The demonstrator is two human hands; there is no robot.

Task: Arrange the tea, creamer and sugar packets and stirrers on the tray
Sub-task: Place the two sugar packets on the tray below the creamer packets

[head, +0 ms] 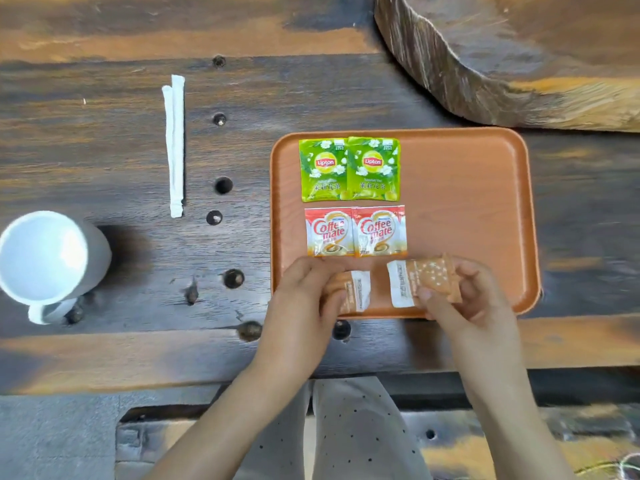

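Head view
Lap: the person's pale dotted trousers (349, 427) fill the bottom centre, nearest the camera, below the table's front edge.
Left hand: the left hand (304, 289) is curled closed on the left sugar packet (356, 292), which rests at the tray's near edge with its white end pointing right.
Right hand: the right hand (460, 292) pinches the right sugar packet (422, 280) between thumb and fingers, over the tray's near rim, tilted, white end toward the left; whether it touches the tray cannot be told.
Gap: the two sugar packets lie apart, white ends facing each other.
Tray: the orange tray (485, 202) sits on the dark wooden table (104, 161); its whole right half is bare.
Tea: two green tea packets (349, 169) lie side by side, edges touching, near the tray's far-left corner.
Creamer: two creamer packets (356, 232) lie just below the tea, slightly overlapped.
Stirrers: two paper-wrapped stirrers (175, 143) lie parallel on the table, well left of the tray.
Mug: a white mug (48, 258) stands at the table's left edge.
Far right: a raised wooden slab (519, 57) borders the tray's far side.
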